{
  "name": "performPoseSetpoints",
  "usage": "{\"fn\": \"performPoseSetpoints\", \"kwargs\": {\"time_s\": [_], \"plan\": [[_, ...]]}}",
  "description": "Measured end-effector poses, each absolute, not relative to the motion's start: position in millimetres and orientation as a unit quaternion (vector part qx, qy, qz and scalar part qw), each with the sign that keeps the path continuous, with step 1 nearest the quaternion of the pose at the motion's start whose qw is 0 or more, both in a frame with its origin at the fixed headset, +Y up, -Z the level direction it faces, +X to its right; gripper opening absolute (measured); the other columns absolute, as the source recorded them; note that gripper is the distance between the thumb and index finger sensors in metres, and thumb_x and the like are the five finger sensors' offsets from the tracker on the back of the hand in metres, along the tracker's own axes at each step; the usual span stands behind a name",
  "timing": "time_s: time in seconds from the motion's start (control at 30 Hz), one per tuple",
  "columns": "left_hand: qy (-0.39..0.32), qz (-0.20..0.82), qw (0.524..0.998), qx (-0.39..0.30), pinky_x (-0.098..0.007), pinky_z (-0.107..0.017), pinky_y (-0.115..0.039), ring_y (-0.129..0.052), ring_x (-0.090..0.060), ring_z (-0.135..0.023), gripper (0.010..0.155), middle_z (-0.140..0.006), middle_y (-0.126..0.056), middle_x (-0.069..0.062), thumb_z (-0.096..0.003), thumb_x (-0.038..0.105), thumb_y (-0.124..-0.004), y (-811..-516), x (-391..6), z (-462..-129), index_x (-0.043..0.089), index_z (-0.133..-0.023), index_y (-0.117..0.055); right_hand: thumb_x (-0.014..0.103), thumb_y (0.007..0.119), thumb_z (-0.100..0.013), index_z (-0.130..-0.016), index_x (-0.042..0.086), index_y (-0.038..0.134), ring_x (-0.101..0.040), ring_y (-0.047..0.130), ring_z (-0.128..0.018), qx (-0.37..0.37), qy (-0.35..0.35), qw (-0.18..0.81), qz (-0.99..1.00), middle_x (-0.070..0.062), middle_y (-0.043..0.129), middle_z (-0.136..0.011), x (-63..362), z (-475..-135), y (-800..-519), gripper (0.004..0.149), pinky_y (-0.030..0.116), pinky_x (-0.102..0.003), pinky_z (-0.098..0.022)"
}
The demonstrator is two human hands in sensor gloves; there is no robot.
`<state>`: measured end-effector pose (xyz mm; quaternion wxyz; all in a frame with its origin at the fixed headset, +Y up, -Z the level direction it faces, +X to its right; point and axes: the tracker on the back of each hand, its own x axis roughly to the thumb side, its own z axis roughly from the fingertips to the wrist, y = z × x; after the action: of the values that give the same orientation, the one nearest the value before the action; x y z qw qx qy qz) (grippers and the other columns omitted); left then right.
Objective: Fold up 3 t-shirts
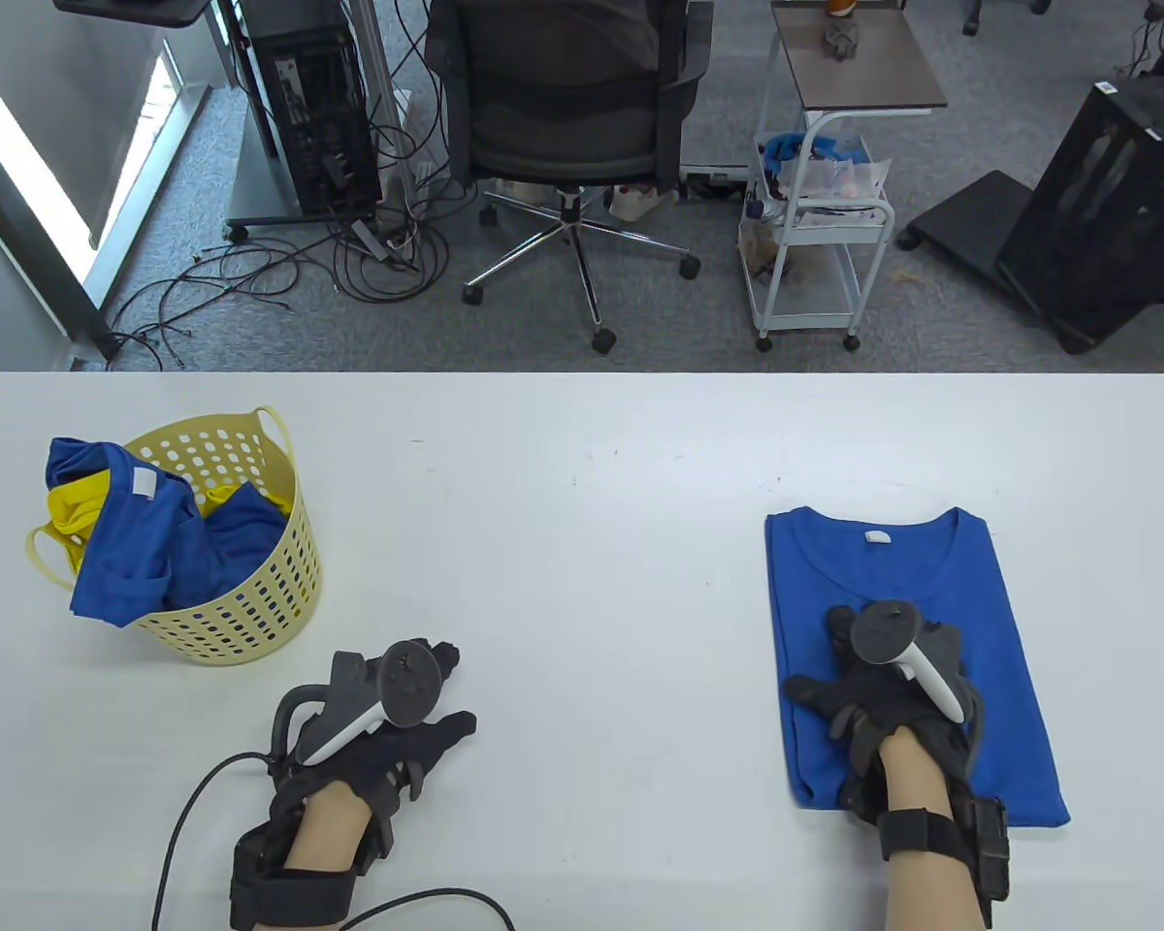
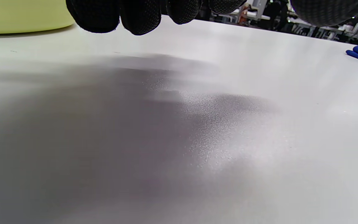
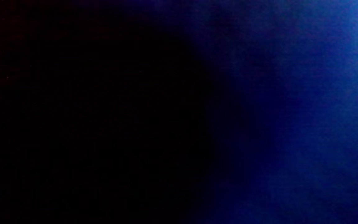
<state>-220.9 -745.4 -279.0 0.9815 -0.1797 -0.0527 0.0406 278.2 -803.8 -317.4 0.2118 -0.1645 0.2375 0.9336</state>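
**One shirt folded, more in the basket**

One blue t-shirt [image 1: 970, 621] lies folded on the table's [image 1: 563, 504] right side — right hand [image 1: 892, 693] pressing flat on it. Left hand [image 1: 398, 722] hovers relaxed, empty, near the yellow basket [image 1: 252, 601] of crumpled shirts [image 1: 145, 558].

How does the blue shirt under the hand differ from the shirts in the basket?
The folded blue shirt lies flat in a neat rectangle on the table, the right hand resting on it. The basket shirts are crumpled, spilling over the yellow basket, with some yellow cloth. Both show blue fabric and a white label.
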Motion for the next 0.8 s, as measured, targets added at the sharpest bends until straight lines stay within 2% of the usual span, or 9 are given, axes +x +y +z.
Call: {"fn": "performPoseSetpoints", "kwargs": {"time_s": [0.37, 0.8], "plan": [[-0.053, 0.039, 0.981, -0.180, -0.052, -0.074, -0.061, -0.055, -0.033, -0.101, 0.079, -0.114, -0.044, 0.001, -0.0381, 0.071, -0.061, -746, -220, -279, 0.041, -0.107, -0.035, 0.062, 0.075, -0.032, -0.094, 0.045, 0.014, -0.037, -0.024, -0.093, -0.159, 0.236, 0.222, 0.932, 0.008, -0.012, -0.105, 292, -330, -805, 0.089, -0.016, -0.066, -0.061], [-0.050, 0.036, 0.981, -0.185, -0.052, -0.074, -0.061, -0.055, -0.033, -0.101, 0.079, -0.114, -0.044, 0.001, -0.0381, 0.071, -0.061, -749, -220, -281, 0.041, -0.107, -0.036, 0.063, 0.073, -0.033, -0.095, 0.043, 0.012, -0.040, -0.024, -0.093, -0.139, 0.232, 0.214, 0.939, 0.005, -0.013, -0.105, 275, -337, -804, 0.090, -0.016, -0.068, -0.061]]}}
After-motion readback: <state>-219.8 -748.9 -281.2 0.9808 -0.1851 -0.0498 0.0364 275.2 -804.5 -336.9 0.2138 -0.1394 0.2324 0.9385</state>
